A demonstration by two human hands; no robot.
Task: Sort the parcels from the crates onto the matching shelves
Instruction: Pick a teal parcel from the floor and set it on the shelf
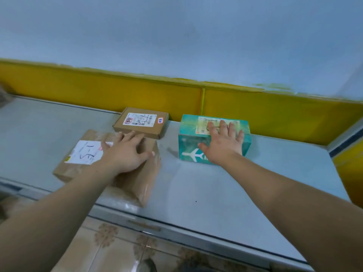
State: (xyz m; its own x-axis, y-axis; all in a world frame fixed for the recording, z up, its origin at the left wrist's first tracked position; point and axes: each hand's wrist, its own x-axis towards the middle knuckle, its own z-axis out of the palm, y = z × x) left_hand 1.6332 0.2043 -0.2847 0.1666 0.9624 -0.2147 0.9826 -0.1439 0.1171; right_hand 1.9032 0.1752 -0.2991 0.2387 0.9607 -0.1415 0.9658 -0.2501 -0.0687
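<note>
We see the left hand (125, 152) flat, fingers straight, on the brown taped parcel (137, 179) at 9 o'clock on the shelf (216, 193). A small cardboard box (141, 122) sits just beside, at its 1 o'clock. The right hand (224, 142), fingers spread, presses the teal box (190, 148) at 3 o'clock. We'd push both back squarely, labels up. No crates in view.

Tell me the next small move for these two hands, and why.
Probably lift both hands away. The left hand lies flat on the brown taped parcel and the right hand on the teal box, fingers spread, gripping nothing; both parcels already sit flat on the shelf.
</note>
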